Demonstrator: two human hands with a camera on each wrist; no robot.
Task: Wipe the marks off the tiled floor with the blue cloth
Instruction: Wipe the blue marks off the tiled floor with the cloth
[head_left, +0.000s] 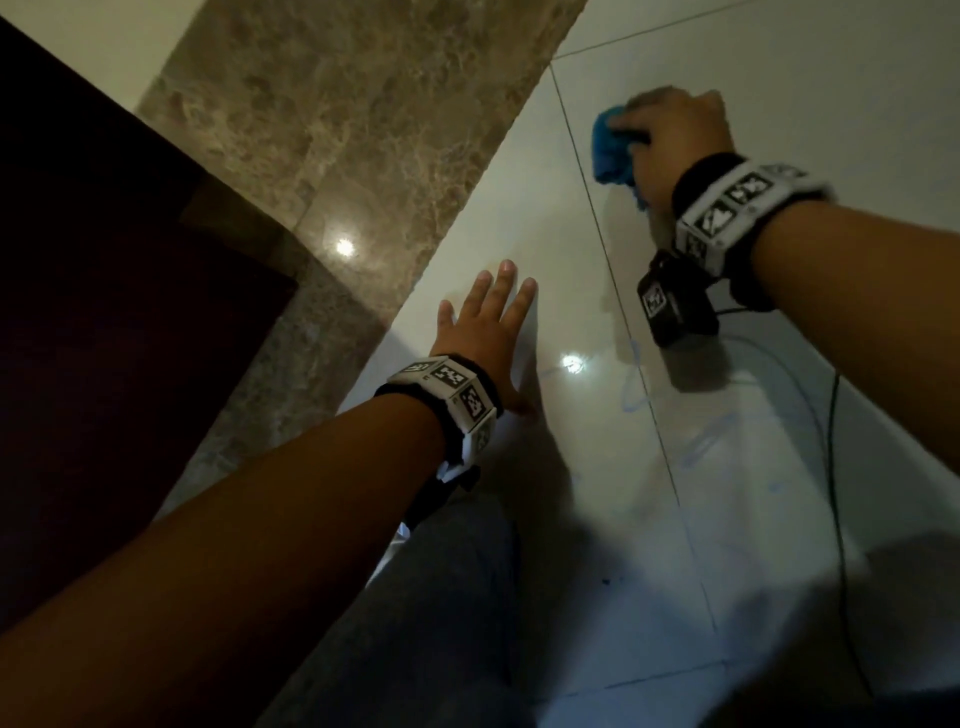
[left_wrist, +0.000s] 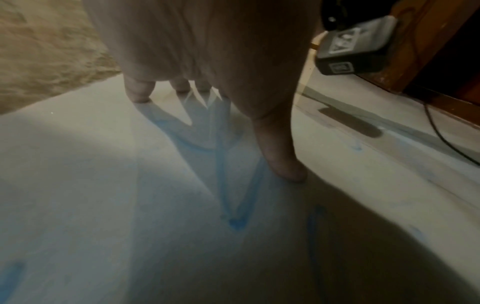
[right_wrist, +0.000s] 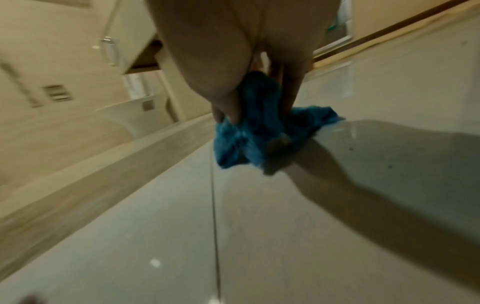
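My right hand (head_left: 670, 132) grips the bunched blue cloth (head_left: 610, 150) against the pale tiled floor (head_left: 779, 78) at the upper right, just right of a grout line (head_left: 613, 280). From the right wrist the cloth (right_wrist: 259, 131) is bunched between thumb and fingers, its lower edge on the tile. My left hand (head_left: 488, 322) lies flat on the tile with fingers spread. Faint blue marks (head_left: 639, 395) run over the tiles nearer me, between the arms. The left wrist view has blue lines (left_wrist: 233, 205) close under the thumb (left_wrist: 280, 156).
A brown marble strip (head_left: 337, 130) borders the tiles on the left, with dark wood (head_left: 104, 312) beyond it. A black cable (head_left: 836, 493) trails over the floor at the right. My grey-trousered knee (head_left: 441, 597) is at the bottom centre.
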